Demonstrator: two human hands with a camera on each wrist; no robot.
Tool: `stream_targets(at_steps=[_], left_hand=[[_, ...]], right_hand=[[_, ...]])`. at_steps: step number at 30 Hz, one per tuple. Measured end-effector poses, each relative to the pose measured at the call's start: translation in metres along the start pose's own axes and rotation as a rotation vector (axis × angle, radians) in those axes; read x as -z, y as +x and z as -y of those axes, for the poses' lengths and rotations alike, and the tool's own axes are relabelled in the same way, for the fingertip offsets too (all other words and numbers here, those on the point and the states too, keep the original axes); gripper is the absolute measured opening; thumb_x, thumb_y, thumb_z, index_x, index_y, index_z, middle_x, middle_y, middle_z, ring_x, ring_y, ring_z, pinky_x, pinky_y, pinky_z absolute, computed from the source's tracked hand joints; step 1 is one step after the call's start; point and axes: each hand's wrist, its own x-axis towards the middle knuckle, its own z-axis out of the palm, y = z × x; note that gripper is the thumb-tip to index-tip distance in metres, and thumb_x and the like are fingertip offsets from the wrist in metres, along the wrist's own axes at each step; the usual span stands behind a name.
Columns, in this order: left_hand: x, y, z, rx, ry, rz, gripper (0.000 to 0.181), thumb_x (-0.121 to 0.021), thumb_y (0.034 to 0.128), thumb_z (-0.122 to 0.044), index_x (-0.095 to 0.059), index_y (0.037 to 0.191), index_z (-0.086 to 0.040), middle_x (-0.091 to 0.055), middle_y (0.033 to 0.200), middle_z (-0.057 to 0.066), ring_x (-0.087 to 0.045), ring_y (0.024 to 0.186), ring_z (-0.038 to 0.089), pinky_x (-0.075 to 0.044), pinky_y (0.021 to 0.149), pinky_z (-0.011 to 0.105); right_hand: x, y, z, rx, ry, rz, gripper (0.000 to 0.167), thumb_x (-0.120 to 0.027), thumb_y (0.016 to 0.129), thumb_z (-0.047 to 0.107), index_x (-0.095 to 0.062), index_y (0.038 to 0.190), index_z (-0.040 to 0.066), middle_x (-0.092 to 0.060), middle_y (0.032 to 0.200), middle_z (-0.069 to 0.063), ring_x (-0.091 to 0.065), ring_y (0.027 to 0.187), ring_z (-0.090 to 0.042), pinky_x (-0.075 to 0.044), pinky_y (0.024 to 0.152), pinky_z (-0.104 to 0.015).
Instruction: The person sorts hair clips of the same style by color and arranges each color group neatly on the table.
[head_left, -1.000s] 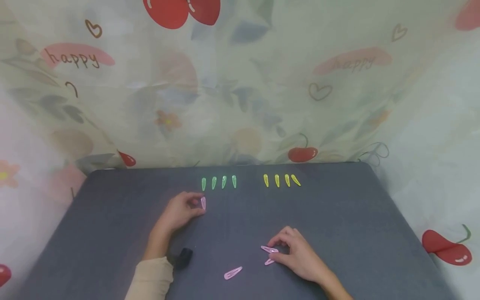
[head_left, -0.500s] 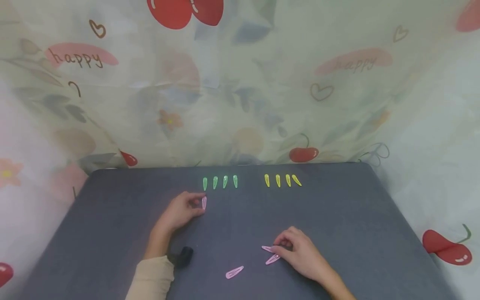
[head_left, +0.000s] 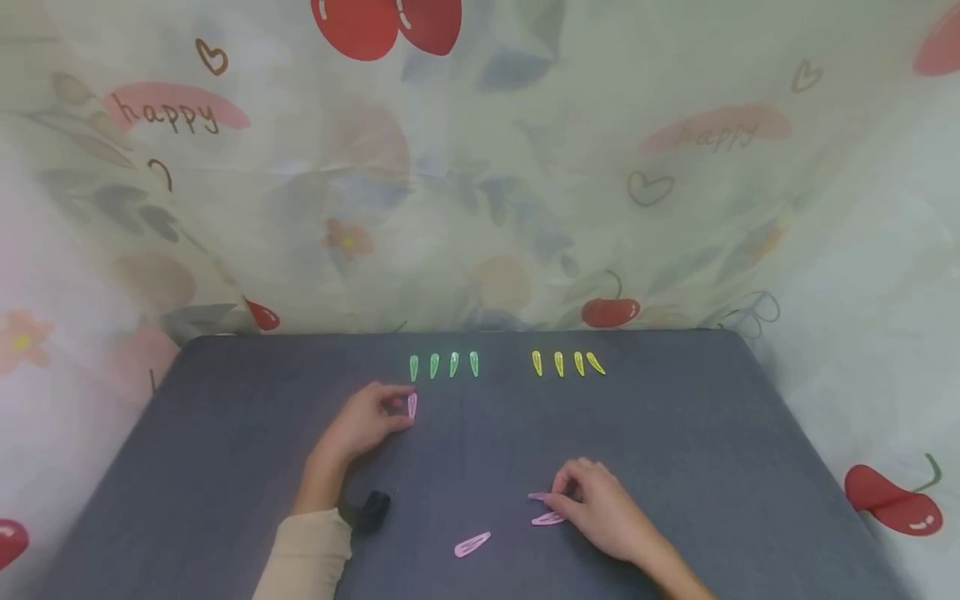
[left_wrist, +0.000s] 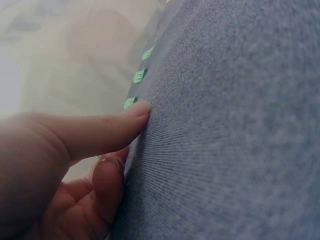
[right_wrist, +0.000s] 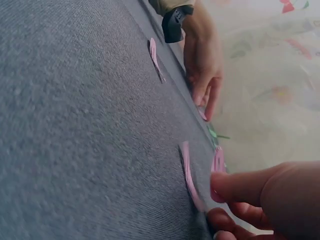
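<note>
In the head view my left hand point(head_left: 366, 421) holds a pink snap hair clip point(head_left: 412, 407) by its two ends, thumb at the near end and a finger at the far end. This clip stands just below the leftmost of the green hair clips point(head_left: 434, 366). Between thumb and fingers, my right hand point(head_left: 600, 507) pinches another pink hair clip point(right_wrist: 218, 159), partly hidden in the head view. Right beside that hand lies a pink clip point(head_left: 547, 519) on the table. One more pink clip point(head_left: 472, 545) lies nearer the front, between the two arms. The left wrist view hides the left hand's clip.
Several green clips form a row at the back of the dark grey table point(head_left: 675, 433). Right of them, several yellow clips point(head_left: 558, 364) form another row, the last one slanted. A patterned curtain point(head_left: 450, 208) hangs behind the table. A black device point(head_left: 372, 511) sits on the left wrist.
My right hand has closed on the upper of two pink clips and drawn it off the other, which now lies flatter beside it. My left hand keeps its place at its clip.
</note>
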Motion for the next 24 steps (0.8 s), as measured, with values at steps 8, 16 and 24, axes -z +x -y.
stream_targets(at_steps=[8,16,24], left_hand=[[-0.001,0.000,0.001,0.031,-0.006,0.001,0.046,-0.081,0.0863,-0.019,-0.070,0.131,-0.016,-0.066,0.105,0.008,-0.055,0.083,0.018,-0.045,0.074,0.032],[-0.001,0.001,0.001,0.018,-0.008,-0.003,0.045,-0.080,0.0862,-0.017,-0.071,0.130,-0.014,-0.067,0.104,0.009,-0.056,0.083,0.017,-0.046,0.075,0.033],[-0.001,0.002,-0.001,0.002,-0.008,-0.003,0.045,-0.080,0.0869,-0.018,-0.070,0.130,-0.013,-0.066,0.103,0.009,-0.056,0.083,0.016,-0.046,0.074,0.032]], right_hand=[[0.014,0.011,0.007,0.030,0.050,-0.086,0.015,-0.082,0.085,0.020,-0.068,0.084,0.022,-0.065,0.072,0.014,-0.053,0.062,0.006,-0.045,0.060,-0.018],[0.024,0.028,0.016,0.151,0.034,-0.172,0.010,-0.078,0.087,0.006,-0.080,0.096,0.011,-0.065,0.080,0.006,-0.058,0.065,0.005,-0.052,0.063,-0.019],[0.027,0.055,0.030,0.083,0.071,-0.158,0.014,-0.079,0.087,0.008,-0.072,0.099,0.012,-0.073,0.087,0.004,-0.067,0.074,-0.005,-0.056,0.069,-0.022]])
